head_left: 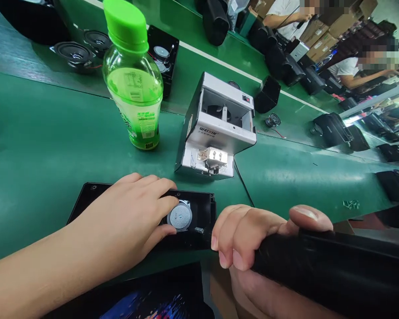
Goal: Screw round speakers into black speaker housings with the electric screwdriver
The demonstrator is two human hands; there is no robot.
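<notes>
My left hand (146,208) reaches over a black speaker panel (199,208) lying on the green bench. Its thumb and fingers curl around the left side of a small round speaker (181,216) with a grey magnet, set in the panel. A small metal piece (199,230) sits just right of that speaker. Closed around a thick black cylindrical tool (332,261) is my right hand (252,235), thumb on top, to the right of the panel. The tool's tip is hidden, so its exact kind cannot be made out.
A white WEIXIN screw feeder (216,128) stands behind the panel, its cable trailing right. Left of it is a green-capped drink bottle (136,97). Loose speakers (73,54) and black cabinets (332,128) line the far strip. Several people work across the room.
</notes>
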